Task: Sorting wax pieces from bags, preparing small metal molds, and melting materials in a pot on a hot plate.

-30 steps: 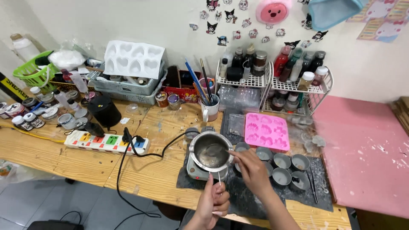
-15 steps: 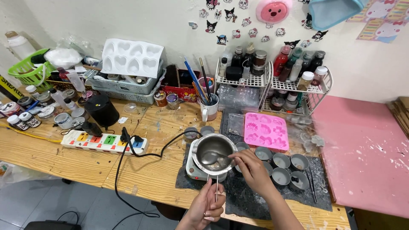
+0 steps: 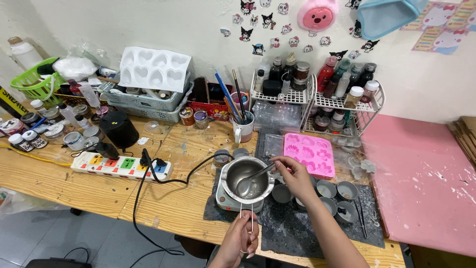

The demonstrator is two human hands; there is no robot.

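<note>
Left hand (image 3: 241,238) grip closed on the pot's wire handle (image 3: 246,216), forearm cut off by frame edge. Right hand (image 3: 296,174) pinches a spoon (image 3: 253,179) dipped in the steel pot (image 3: 246,179); pot contents hard to make out.

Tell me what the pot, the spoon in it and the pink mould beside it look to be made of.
Pot: likely stainless steel, with a shiny grey reflective wall and thin wire handle held by the left hand.
Spoon, held by the right hand: also metal, by its silvery gleam.
Pink mould: probably silicone, matte and softly rounded; plastic is possible.
</note>
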